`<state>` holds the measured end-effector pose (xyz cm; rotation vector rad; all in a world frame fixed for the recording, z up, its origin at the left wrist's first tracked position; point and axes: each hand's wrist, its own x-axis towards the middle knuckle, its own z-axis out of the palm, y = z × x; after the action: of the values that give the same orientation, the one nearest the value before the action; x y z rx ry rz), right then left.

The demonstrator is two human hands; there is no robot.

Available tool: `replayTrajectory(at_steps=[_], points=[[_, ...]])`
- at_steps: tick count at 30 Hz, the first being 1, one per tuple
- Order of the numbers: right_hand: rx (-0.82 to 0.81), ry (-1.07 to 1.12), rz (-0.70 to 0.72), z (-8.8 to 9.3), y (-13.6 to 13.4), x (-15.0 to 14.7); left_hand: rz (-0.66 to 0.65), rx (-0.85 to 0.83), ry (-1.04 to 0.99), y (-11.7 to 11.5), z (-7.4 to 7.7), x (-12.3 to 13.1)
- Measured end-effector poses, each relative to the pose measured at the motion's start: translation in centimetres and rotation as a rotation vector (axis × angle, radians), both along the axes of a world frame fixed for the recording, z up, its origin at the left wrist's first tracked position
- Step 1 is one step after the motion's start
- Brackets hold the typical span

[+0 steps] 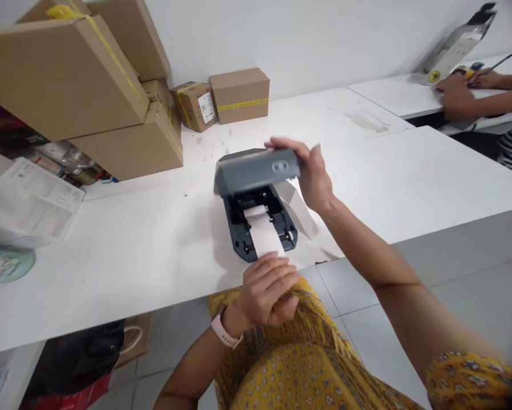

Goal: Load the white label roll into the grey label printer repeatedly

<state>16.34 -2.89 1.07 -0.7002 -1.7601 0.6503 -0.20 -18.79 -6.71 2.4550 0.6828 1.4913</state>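
Observation:
A dark grey label printer (237, 230) sits on the white table with its inside showing. Its lid (256, 171) is raised and tilted, slightly blurred. My right hand (309, 173) grips the right end of the lid, fingers over its top edge. A white paper strip (265, 230) runs over the printer's rollers toward me. At the front of the printer, my left hand (270, 287) has its fingers closed on the strip's near end. Folded white paper (300, 210) lies beside the printer on the right.
Cardboard boxes (127, 145) are stacked at the left, with two small boxes (241, 97) by the wall. A white package (29, 199) stands far left. Another person's hands (463, 94) hold a pen at the right, near a fire extinguisher (456, 48). The table's front edge (162, 308) is near me.

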Motion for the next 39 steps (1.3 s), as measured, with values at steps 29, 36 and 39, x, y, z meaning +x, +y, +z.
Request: replayTrajectory(at_steps=[29, 36, 39], points=[[-0.205, 0.186, -0.225, -11.2, -8.3, -2.1, 0.410, -0.808, -0.592, 4.3, -0.5, -1.9], [0.069, 0.068, -0.218, -9.0, -8.5, -2.2, 0.525, -0.861, -0.661, 0.9, -1.9, -1.2], [0.072, 0.062, -0.219, -8.9, -8.5, -2.2, 0.773, -0.830, -0.679, -2.4, -3.5, -0.8]])
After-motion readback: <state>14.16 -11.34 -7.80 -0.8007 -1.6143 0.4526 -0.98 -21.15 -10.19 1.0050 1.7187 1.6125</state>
